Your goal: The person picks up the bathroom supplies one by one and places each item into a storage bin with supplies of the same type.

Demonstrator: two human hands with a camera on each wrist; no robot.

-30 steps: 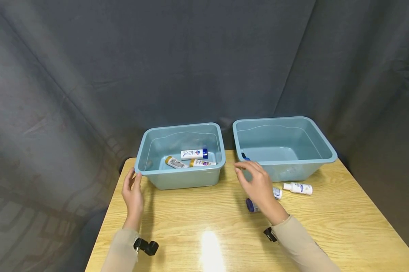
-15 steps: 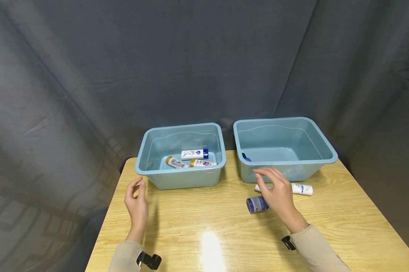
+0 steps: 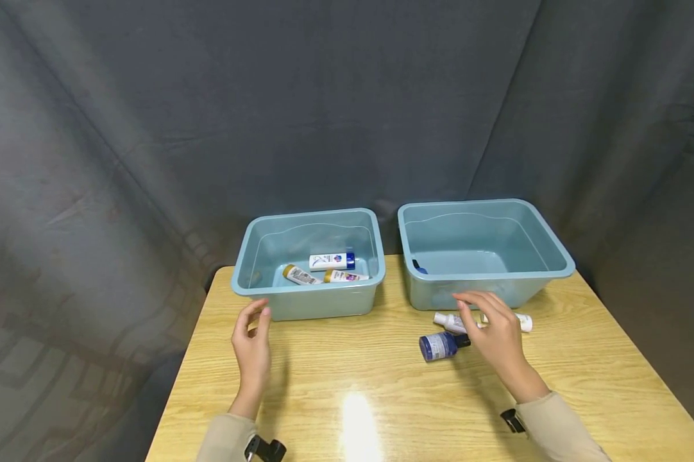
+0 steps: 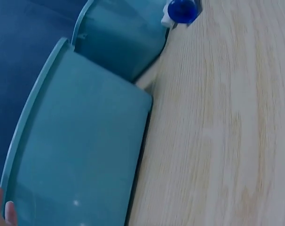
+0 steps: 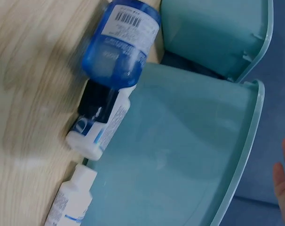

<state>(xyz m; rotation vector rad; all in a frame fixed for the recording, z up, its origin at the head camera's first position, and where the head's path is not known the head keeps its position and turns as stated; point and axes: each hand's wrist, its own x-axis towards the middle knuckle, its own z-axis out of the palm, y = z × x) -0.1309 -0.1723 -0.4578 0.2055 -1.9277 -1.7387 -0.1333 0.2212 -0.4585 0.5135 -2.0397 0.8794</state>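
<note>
My left hand (image 3: 251, 346) hovers before the left blue tub (image 3: 318, 303), fingers loosely bent and holding nothing. Its fingertips (image 4: 11, 212) show at the lower left corner of the left wrist view. My right hand (image 3: 497, 337), also holding nothing, is over the bottles in front of the right tub (image 3: 497, 277), thumb and fingers apart. A blue bottle with a black cap (image 3: 437, 346) lies on its side there. Behind it lies a white bottle (image 3: 448, 322); another white bottle (image 3: 523, 322) is partly hidden by the right hand.
Inside the left tub lie a white bottle with a blue cap (image 3: 331, 261) and two gold-capped bottles (image 3: 301, 276). A dark-tipped blue item (image 3: 419, 267) sits in the right tub's near left corner. Both tubs stand on a wooden table (image 3: 347, 366) against a grey curtain (image 3: 347, 109).
My left hand has come off the left tub's rim and moved right. The right hand has moved right and slightly down, uncovering the blue bottle and one white bottle.
</note>
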